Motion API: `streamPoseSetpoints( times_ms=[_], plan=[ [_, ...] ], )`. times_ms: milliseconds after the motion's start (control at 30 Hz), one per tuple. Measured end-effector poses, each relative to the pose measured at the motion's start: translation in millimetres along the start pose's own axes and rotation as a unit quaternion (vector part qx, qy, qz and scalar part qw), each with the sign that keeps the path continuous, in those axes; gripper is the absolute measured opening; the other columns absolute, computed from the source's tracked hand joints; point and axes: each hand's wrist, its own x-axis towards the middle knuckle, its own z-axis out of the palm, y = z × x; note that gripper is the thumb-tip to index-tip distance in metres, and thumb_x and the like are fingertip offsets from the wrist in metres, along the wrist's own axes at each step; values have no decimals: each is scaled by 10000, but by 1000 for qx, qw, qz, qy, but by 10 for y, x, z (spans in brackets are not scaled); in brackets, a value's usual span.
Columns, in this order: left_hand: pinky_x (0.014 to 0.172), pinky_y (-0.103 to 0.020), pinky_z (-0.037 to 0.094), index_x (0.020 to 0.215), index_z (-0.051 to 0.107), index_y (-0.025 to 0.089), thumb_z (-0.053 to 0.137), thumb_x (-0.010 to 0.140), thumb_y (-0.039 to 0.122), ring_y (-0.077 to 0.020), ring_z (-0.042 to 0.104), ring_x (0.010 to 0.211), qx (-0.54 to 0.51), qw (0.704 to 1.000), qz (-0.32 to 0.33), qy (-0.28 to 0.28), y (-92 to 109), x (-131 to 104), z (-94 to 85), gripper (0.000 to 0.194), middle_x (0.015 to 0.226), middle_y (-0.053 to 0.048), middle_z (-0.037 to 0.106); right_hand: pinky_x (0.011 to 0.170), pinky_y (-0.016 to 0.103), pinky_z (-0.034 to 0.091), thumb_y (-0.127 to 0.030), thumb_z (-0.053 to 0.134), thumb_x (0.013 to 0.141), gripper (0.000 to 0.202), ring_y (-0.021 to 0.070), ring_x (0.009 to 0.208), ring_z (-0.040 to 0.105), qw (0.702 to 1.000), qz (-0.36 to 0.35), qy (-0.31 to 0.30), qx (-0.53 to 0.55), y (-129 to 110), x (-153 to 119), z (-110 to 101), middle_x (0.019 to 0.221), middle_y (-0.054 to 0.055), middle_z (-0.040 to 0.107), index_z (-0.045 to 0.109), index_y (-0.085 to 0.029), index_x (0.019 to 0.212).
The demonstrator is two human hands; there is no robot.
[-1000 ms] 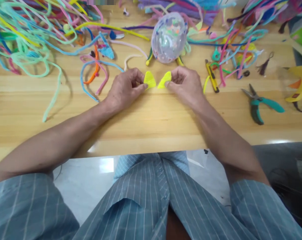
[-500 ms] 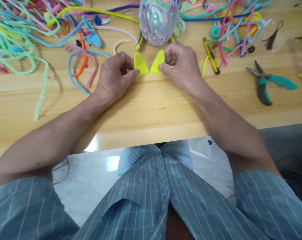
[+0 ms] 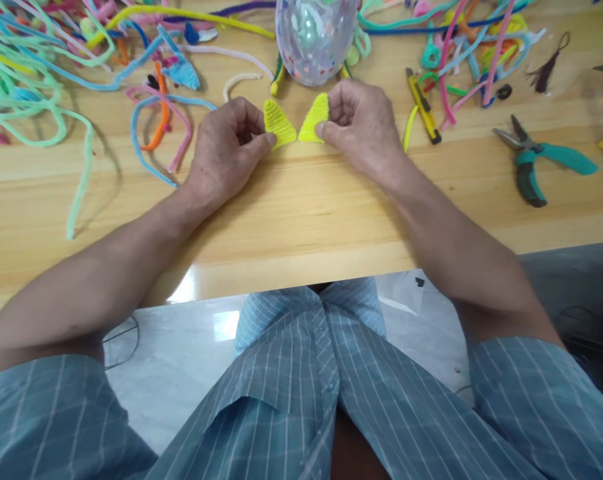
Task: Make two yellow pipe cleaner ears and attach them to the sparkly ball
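Between thumb and fingers, my left hand (image 3: pixel 228 143) pinches a ribbed yellow triangular piece (image 3: pixel 278 124) by its outer edge. A matching yellow triangle (image 3: pixel 313 120) is gripped the same way by my right hand (image 3: pixel 364 123). The two pieces stand side by side with their lower inner corners almost meeting, just above the wooden table (image 3: pixel 301 220). Behind them is a clear rounded container (image 3: pixel 316 50) with coloured specks, its top cut off by the frame. Fingertips behind both pieces are hidden.
Fuzzy pipe cleaners (image 3: pixel 36 100) in many colours lie tangled at the left, and another heap (image 3: pixel 476 53) lies at the right. A yellow utility knife (image 3: pixel 424 107) and teal-handled pliers (image 3: pixel 531 157) rest to the right of my hands. A dark tassel (image 3: pixel 546 70) lies beyond them.
The view has shifted slightly. Both hands keep their pinch on the yellow triangles, whose lower inner corners have drawn marginally closer together.
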Motion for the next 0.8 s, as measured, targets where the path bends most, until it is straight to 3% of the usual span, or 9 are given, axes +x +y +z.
streamPoseSetpoints(
  times_ms=[233, 367, 500, 567, 700, 800],
  plan=[
    [599, -343, 398, 802, 623, 250, 906, 818, 366, -128, 478, 639, 6, 1000, -8, 10, 72, -15, -13, 307, 745, 22, 640, 759, 441, 514, -523, 892, 695, 339, 229, 791, 589, 1000, 6, 15, -14, -37, -36, 18, 779, -67, 743, 576, -406, 735],
    [697, -375, 466, 728, 538, 255, 830, 775, 292, -169, 589, 778, -49, 998, 34, 8, 109, -23, -11, 299, 995, -47, 745, 794, 430, 563, -398, 835, 762, 192, 241, 812, 612, 998, -16, -6, -54, -102, -104, 12, 785, -71, 728, 698, -422, 895],
    [774, -431, 550, 766, 521, 293, 863, 801, 444, -264, 720, 1043, -45, 998, 8, -43, 166, -39, -19, 376, 967, -25, 765, 834, 386, 553, -212, 832, 758, 253, 220, 794, 594, 995, -31, -39, -89, -180, -153, 21, 659, -74, 649, 752, -400, 908],
    [788, -442, 572, 792, 529, 300, 845, 834, 543, -266, 734, 1078, -39, 997, -10, -59, 197, -44, -24, 401, 915, -8, 748, 792, 378, 526, -106, 771, 752, 269, 196, 736, 571, 993, -42, -44, -101, -218, -165, 23, 660, -64, 620, 767, -346, 873],
    [685, -392, 533, 728, 477, 269, 848, 797, 730, -163, 638, 730, -71, 997, 4, -36, 193, -17, -23, 596, 785, 10, 669, 699, 340, 473, -85, 747, 761, 240, 152, 672, 546, 995, -13, -62, -81, -240, -158, -15, 673, -63, 611, 785, -238, 941],
    [624, -360, 465, 729, 553, 254, 825, 726, 883, -122, 517, 632, -71, 997, 4, -35, 132, 22, -19, 685, 709, 11, 631, 700, 337, 492, -167, 782, 747, 280, 158, 714, 597, 992, 13, -118, -35, -188, -121, -76, 754, -46, 697, 789, -243, 1017]
  ],
)
